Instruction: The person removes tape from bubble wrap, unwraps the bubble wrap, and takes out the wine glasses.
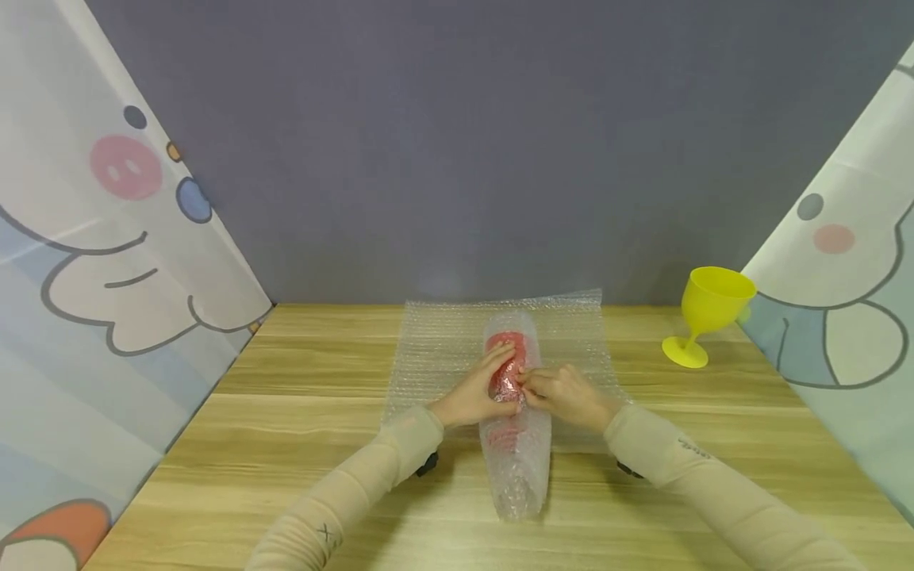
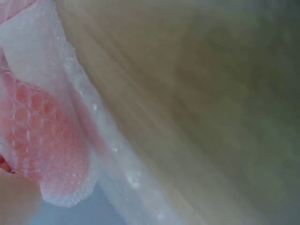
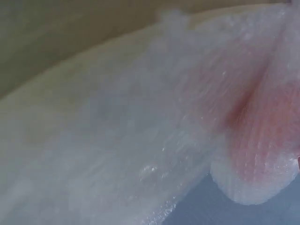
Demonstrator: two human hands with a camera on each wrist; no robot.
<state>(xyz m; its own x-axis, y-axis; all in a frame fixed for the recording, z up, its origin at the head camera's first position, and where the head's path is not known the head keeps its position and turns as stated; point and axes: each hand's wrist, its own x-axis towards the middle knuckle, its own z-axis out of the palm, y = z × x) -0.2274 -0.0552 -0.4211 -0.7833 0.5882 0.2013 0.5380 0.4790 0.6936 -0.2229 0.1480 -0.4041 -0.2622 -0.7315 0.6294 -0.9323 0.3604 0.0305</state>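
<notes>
A red object (image 1: 512, 349) lies wrapped in clear bubble wrap, forming a long roll (image 1: 520, 468) that points toward me on the table. Its exact kind is hidden under the wrap. My left hand (image 1: 480, 388) rests over the roll's left side, fingers stretched across the red part and thumb spread lower down. From the right, my right hand (image 1: 562, 390) pinches the wrap on top with thumb and fingertips. In the left wrist view, red (image 2: 40, 140) shows through the bubbles beside a bit of hand. The right wrist view is blurred, with red (image 3: 267, 140) under the wrap.
A flat sheet of bubble wrap (image 1: 435, 349) spreads under and behind the roll on the wooden table (image 1: 307, 428). A yellow goblet (image 1: 714, 305) stands at the back right. A grey backdrop (image 1: 443, 159) rises behind, with printed cartoon curtains (image 1: 64, 317) at both sides.
</notes>
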